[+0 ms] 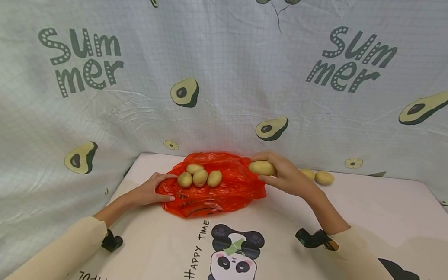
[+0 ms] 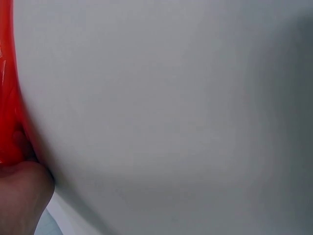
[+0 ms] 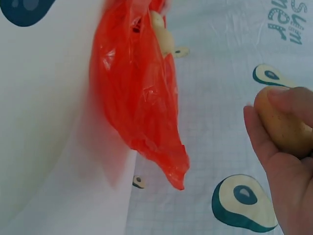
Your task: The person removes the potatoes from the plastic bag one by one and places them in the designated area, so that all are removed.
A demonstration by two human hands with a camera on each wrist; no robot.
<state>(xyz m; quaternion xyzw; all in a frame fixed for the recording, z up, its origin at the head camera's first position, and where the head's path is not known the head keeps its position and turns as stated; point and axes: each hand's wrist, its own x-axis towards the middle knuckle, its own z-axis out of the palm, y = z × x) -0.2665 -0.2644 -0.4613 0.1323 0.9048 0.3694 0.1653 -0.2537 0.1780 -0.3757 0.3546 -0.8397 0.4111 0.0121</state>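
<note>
A crinkled red plastic bag (image 1: pixel 228 196) lies on the table, with several potatoes (image 1: pixel 199 178) clustered on its left part. At the bag's left edge my left hand (image 1: pixel 151 191) grips the plastic, its thumb nearest me. The left wrist view catches just the thumb (image 2: pixel 25 193) and a strip of red film. My right hand (image 1: pixel 287 175) holds one potato (image 1: pixel 262 168) between thumb and fingers, over the bag's right end in the head view. In the right wrist view this potato (image 3: pixel 283 122) appears raised beside the bag (image 3: pixel 134 93).
Behind my right wrist, two more potatoes (image 1: pixel 324 178) lie near the table's back edge, one partly hidden. A pale cloth (image 1: pixel 229 71) printed with avocados hangs behind the table. The light tabletop (image 1: pixel 154 248) carries panda pictures and lettering.
</note>
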